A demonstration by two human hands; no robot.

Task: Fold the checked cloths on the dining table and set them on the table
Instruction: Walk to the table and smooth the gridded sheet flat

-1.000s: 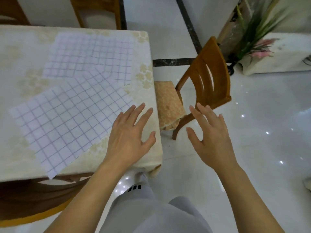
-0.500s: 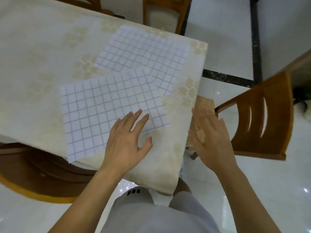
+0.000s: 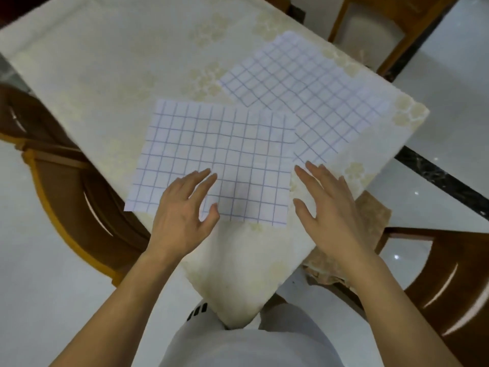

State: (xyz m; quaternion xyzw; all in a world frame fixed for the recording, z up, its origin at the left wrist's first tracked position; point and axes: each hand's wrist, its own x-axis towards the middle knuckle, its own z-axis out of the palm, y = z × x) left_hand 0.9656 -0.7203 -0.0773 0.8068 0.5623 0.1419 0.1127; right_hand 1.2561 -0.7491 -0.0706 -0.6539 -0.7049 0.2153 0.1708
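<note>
Two white cloths with a thin purple check lie flat on the dining table (image 3: 119, 75), which has a cream floral cover. The near cloth (image 3: 225, 144) overlaps a corner of the far cloth (image 3: 312, 86). My left hand (image 3: 182, 213) hovers with spread fingers over the near cloth's lower edge. My right hand (image 3: 328, 205) is spread over the bare table cover just right of that cloth, near its right edge. Neither hand holds anything.
The table corner points at me. Wooden chairs stand on the left (image 3: 79, 194), at the right with a tan seat cushion (image 3: 370, 221), and at the far side (image 3: 370, 30). Around the table is glossy white tiled floor (image 3: 449, 115) with a dark strip.
My view has swung left, bringing the table corner under me. Both hands moved forward, the left over the near cloth and the right from above the floor to beside the cloth.
</note>
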